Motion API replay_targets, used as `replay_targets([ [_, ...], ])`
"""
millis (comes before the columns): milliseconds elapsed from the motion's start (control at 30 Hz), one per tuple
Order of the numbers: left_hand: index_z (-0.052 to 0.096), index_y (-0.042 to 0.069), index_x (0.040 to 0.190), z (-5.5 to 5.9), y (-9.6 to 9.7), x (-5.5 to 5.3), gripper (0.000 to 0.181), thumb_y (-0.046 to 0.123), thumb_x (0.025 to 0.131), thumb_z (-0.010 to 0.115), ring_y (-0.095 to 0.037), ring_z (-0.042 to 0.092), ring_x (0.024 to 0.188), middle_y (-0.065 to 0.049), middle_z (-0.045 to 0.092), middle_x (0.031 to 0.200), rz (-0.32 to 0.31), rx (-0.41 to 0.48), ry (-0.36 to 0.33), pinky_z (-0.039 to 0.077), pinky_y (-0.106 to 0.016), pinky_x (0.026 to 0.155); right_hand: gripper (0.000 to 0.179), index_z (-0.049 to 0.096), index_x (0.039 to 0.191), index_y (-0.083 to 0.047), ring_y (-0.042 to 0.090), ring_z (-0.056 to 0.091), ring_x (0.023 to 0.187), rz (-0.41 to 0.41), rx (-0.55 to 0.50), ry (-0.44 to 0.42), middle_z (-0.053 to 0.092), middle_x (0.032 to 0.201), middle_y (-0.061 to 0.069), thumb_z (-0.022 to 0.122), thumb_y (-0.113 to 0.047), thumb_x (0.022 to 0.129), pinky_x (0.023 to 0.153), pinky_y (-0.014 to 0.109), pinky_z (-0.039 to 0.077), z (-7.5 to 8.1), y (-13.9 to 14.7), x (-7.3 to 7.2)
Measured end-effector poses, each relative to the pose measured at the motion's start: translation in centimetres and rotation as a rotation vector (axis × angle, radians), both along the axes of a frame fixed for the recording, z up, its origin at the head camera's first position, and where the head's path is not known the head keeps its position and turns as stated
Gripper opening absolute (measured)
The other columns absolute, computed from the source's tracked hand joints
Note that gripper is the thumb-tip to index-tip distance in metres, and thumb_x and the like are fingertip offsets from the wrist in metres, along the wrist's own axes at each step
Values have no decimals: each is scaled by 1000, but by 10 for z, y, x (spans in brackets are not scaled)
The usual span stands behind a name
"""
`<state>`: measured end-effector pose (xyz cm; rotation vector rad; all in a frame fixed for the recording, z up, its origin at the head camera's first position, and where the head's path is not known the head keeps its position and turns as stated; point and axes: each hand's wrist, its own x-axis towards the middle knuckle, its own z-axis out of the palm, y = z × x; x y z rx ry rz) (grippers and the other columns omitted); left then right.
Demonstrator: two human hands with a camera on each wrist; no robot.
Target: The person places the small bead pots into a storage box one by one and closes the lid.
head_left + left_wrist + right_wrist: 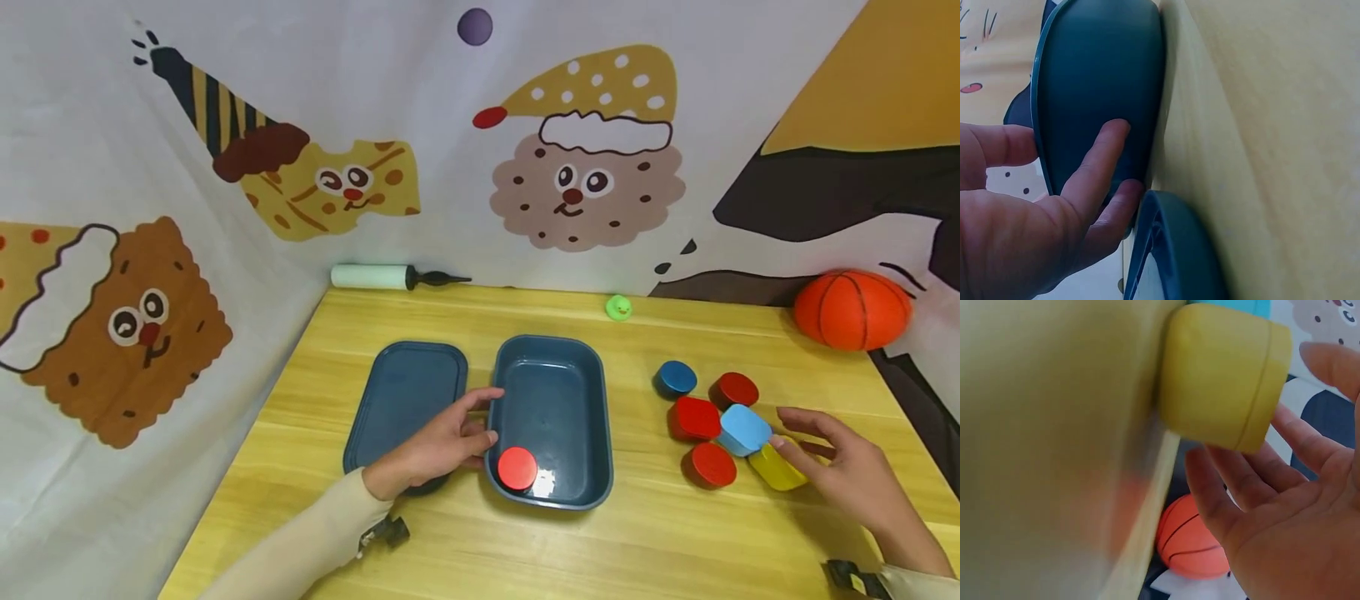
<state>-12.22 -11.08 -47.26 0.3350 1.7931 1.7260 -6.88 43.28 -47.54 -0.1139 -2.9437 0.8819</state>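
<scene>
A deep dark blue rectangular plastic box (555, 400) stands on the wooden table. A small round red container (517, 468) sits inside, at its near left corner. My left hand (442, 437) is at the box's left wall. In the left wrist view, extended fingers (1100, 150) lie against the wall's outside and another fingertip meets the rim. A small yellow rounded container (777, 465), with a seam near its top, is beside my right hand (843, 462). In the right wrist view, that hand's fingers and thumb are spread around the yellow container (1225, 375), the thumb apart from it.
Grouped right of the box are a light blue container (745, 430), several red containers (694, 418) and a dark blue one (677, 379). A flat dark blue lid (412, 383) lies at left. Behind are a pump (371, 277), green toy duck (618, 307) and orange ball (852, 310).
</scene>
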Motion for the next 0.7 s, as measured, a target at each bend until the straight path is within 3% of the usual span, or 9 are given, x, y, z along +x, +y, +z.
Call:
replay_targets([
  [100, 31, 18, 166, 1, 1, 0, 66, 7, 107, 59, -38, 65, 129, -20, 35, 165, -7, -1, 5, 64, -44, 89, 69, 52, 146, 6, 14, 63, 114, 0, 36, -74, 58, 138, 36, 73, -42, 101, 73, 24, 57, -4, 4, 7],
  [133, 31, 18, 166, 1, 1, 0, 66, 7, 107, 59, -38, 65, 128, -20, 35, 165, -7, 0, 6, 64, -44, 89, 72, 50, 148, 7, 30, 63, 117, 4, 46, -99, 56, 140, 37, 73, -43, 101, 75, 33, 60, -5, 5, 9],
  [200, 30, 18, 166, 2, 1, 0, 66, 6, 107, 59, -39, 65, 128, -20, 35, 165, -4, -1, 10, 64, -44, 88, 78, 47, 150, 7, 56, 55, 118, 15, 65, -136, 53, 142, 38, 73, -46, 100, 72, 39, 59, -6, 7, 11],
  [233, 30, 17, 166, 3, 1, 1, 66, 6, 107, 59, -40, 65, 128, -21, 36, 165, -2, 0, 11, 64, -44, 88, 80, 46, 150, 8, 56, 55, 118, 19, 68, -146, 52, 143, 38, 75, -47, 99, 72, 40, 59, -6, 8, 12],
  [367, 30, 17, 166, 4, 1, 2, 66, 6, 108, 59, -41, 64, 130, -22, 36, 164, 0, -2, 13, 64, -44, 89, 86, 46, 150, 7, 46, 59, 110, 25, 73, -159, 53, 141, 36, 82, -47, 93, 64, 15, 49, -7, 12, 17],
  [500, 31, 16, 166, 6, 2, 3, 66, 6, 107, 58, -41, 64, 130, -23, 37, 163, -7, -18, 11, 64, -44, 89, 88, 47, 149, 8, 37, 64, 104, 24, 73, -161, 55, 139, 37, 85, -46, 90, 63, 14, 50, -8, 13, 21],
  [567, 31, 16, 166, 6, 2, 3, 66, 6, 107, 59, -41, 65, 128, -24, 38, 161, -8, -25, 16, 64, -44, 88, 89, 47, 149, 8, 13, 65, 100, 25, 66, -155, 55, 139, 37, 86, -46, 89, 63, 14, 52, -8, 14, 22],
  [633, 30, 16, 166, 6, 2, 3, 66, 7, 107, 59, -41, 65, 127, -24, 38, 161, -7, -29, 19, 64, -43, 87, 88, 48, 147, 9, -12, 53, 93, 27, 71, -140, 56, 138, 37, 87, -44, 88, 63, 14, 53, -7, 13, 23],
  [700, 29, 16, 166, 7, 1, 4, 66, 7, 108, 59, -42, 65, 127, -24, 37, 161, -7, -23, 19, 64, -43, 88, 86, 49, 147, 9, -21, 43, 90, 22, 80, -128, 56, 137, 36, 87, -42, 89, 62, 14, 54, -5, 13, 23],
])
